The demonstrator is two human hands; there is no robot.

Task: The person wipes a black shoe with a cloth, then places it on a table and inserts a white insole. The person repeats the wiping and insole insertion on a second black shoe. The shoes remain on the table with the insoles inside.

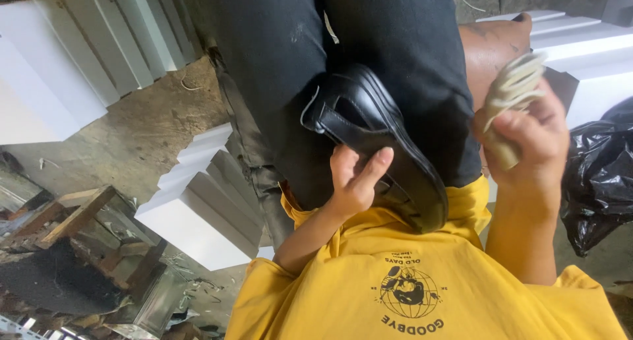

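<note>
Dark trousers (277, 56) behind — black shoe (382, 142) runs diagonally, toe lower-right

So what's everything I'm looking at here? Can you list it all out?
shoe: one, black, on the lap, held by the left hand
cloth: one, cream, folded, in the right hand
white boxes: several, stacked at left; more at top left and top right
black plastic bag: one, right edge
wooden frame: one, brown, lower left
trousers: dark, top centre
shirt: yellow, dark round print, bottom
left hand: under the shoe
right hand: gripping the cloth
</note>
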